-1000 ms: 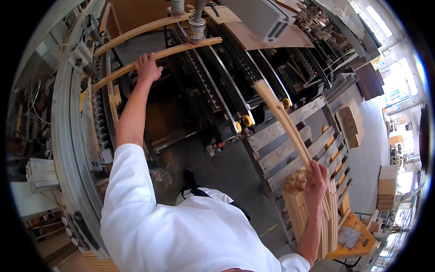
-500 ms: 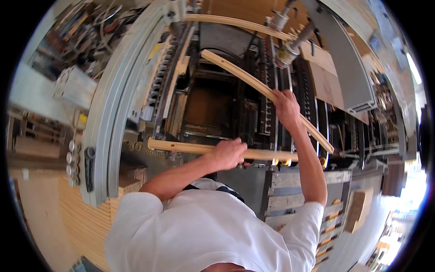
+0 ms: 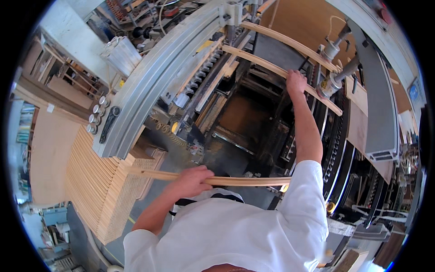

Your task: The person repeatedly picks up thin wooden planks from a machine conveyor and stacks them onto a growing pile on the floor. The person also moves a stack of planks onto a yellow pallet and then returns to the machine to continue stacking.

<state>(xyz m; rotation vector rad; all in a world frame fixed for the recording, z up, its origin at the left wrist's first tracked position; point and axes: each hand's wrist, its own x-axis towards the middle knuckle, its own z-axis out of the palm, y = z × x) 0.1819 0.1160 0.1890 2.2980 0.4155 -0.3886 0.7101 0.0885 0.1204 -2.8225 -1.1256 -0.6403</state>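
My left hand [image 3: 192, 181] is closed around a long pale wooden strip [image 3: 244, 182], held crosswise close in front of my body. Its left end reaches in front of the stacked wood. Out over the machine, my right hand [image 3: 297, 82] grips a second wooden strip [image 3: 258, 59]. That strip spans the machine's rails, its right end passing near a cylindrical clamp [image 3: 330, 87]. A third wooden strip [image 3: 290, 41] lies beyond it, roughly parallel. The fingertips of my right hand are partly hidden.
A thick grey metal beam [image 3: 174, 81] rises along the left of the machine. A large stack of wooden strips [image 3: 97, 181] stands at the lower left. Toothed rails and a dark machine bed [image 3: 247, 113] lie ahead. A grey panel [image 3: 376, 90] borders the right.
The right hand's strip has moved away from me and swung nearly parallel to the far strip. My left hand has drawn its strip closer to my body. The view has turned left.
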